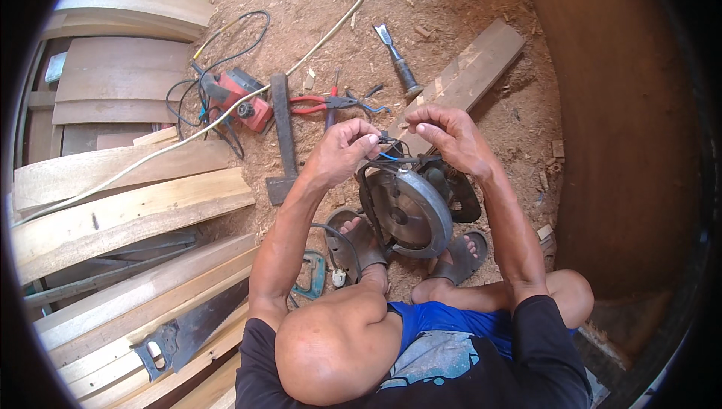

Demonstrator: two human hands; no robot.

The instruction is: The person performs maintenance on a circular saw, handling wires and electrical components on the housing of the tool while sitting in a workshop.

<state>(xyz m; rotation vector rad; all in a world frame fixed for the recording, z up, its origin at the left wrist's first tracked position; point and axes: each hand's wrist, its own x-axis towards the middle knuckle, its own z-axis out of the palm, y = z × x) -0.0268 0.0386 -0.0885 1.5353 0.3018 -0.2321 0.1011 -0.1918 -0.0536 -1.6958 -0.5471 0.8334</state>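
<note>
A circular saw point(410, 209) with a round grey blade guard stands upright on the ground between my sandalled feet. Loose black and blue wires point(389, 156) stick out at its top. My left hand point(346, 152) is closed in a pinch on a thin dark wire point(383, 139) there. Just right of it, my right hand point(450, 136) also pinches, thumb against fingers, above the saw's far side; what it holds is too small to make out. Beyond my hands lie pliers point(312, 104) with red handles and a screwdriver point(331, 112).
A hammer point(283, 134), red electric planer point(244, 104), chisel point(396, 59) and plank point(481, 70) lie on the sawdust-strewn ground. Stacked boards point(128, 213) fill the left, bearing a handsaw point(188, 334). A pale cable point(316, 48) crosses. A white plug point(338, 278) lies near my left foot.
</note>
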